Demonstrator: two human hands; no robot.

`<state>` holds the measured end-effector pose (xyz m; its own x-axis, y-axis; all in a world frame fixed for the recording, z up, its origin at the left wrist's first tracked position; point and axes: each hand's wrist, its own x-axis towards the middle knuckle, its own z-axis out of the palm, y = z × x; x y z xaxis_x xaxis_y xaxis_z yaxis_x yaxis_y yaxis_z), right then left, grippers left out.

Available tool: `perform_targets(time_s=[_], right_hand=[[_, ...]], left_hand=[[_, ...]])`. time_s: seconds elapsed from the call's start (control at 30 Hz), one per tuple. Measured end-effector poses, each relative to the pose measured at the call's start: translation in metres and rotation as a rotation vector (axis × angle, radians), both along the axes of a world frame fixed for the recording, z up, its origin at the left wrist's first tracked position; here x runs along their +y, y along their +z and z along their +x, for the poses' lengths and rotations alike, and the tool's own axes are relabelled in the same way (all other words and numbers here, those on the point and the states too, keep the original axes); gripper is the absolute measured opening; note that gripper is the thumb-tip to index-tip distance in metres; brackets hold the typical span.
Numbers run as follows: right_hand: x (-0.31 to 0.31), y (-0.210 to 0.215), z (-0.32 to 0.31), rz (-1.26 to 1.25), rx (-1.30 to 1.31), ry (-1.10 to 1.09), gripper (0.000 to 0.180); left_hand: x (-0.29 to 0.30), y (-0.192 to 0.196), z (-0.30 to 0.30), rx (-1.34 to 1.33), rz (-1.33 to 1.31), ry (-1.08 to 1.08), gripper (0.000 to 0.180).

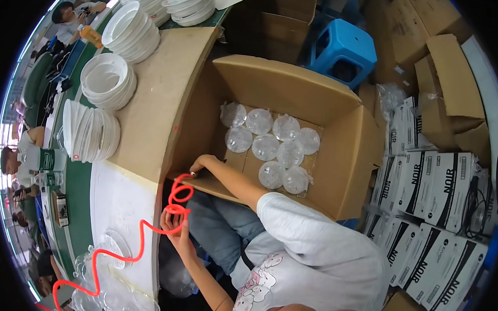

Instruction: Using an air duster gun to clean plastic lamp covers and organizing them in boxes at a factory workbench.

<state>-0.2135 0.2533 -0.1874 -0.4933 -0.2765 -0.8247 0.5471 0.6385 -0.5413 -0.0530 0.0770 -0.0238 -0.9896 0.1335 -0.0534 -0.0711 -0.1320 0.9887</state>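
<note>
A red coiled hose (141, 245) runs from the lower left across the white tabletop to the near left corner of a large open cardboard box (342, 159). My left hand (176, 228) is closed around its coils, just off the table edge. At the box's near left corner my right hand (201, 163) has curled fingers at the hose's end. Whether a nozzle sits in that hand is hidden. Inside the box, several round clear plastic pieces (266, 147) lie on the bottom, apart from both hands.
Stacks of white plastic lids or bowls (108, 80) line the table at left. Clear plastic pieces (114, 249) lie on its near end. A blue stool (343, 52) stands behind the box. Printed cartons (418, 183) are piled at right. People sit far left, beyond a green tabletop (74, 215).
</note>
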Motion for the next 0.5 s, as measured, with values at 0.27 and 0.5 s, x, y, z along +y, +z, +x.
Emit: perform_targets(time_s=[0.27,0.5], right_hand=[[0.050,0.044,0.116,-0.313,0.099,-0.203,0.036],[0.071,0.047,0.214,-0.026,0.242,-0.573,0.037]], left_hand=[[-0.001,0.033,0.013,-0.054,-0.129,-1.107,0.049],[0.121,0.097,-0.034,0.002,-0.245,-1.987,0.063]])
